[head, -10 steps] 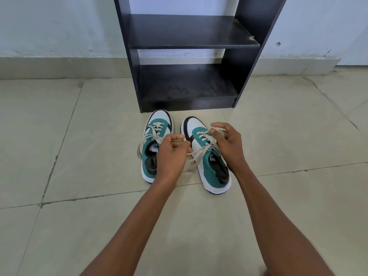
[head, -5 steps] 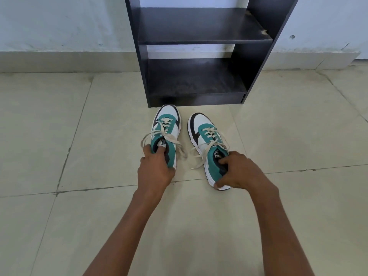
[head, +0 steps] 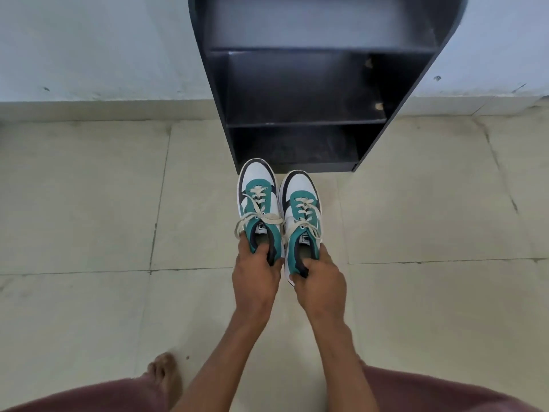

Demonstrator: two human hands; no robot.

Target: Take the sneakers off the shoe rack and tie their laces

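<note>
Two teal, white and black low-top sneakers with cream laces sat side by side, touching, toes pointing at the foot of the black wooden shoe rack (head: pixel 309 93) on the pale tiled floor (head: pixel 89 203). The left hand (head: pixel 255 281) had its fingers (head: pixel 263 251) curled closed over the heel collar of the left sneaker (head: pixel 258 200), some tucked inside the opening. The right hand (head: pixel 322 285) gripped the heel collar of the right sneaker (head: pixel 301 209) likewise. Both pairs of laces (head: pixel 258 217) lay in bows across the tongues. A bare foot (head: pixel 162 373) and maroon trouser legs (head: pixel 430 391) showed below.
</note>
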